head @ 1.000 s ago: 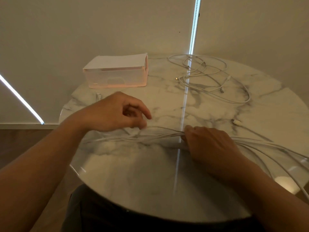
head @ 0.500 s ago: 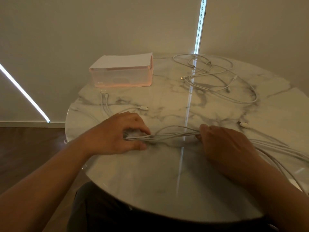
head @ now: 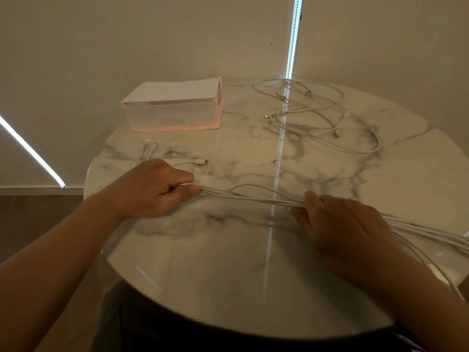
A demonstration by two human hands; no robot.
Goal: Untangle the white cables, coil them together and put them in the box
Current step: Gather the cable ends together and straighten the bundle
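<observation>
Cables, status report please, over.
Left hand, right hand both grip cable bundle. Bundle stretched on table, not coiled. Far side, second tangle loose right of box.

No readable text, labels, brands, numbers or signs anywhere in view.

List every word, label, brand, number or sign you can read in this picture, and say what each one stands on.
No text can be read anywhere.
The box: plain faces, no print visible.
The white cables and the plug: too small to show any marking.
The table: marble veins only.
</observation>
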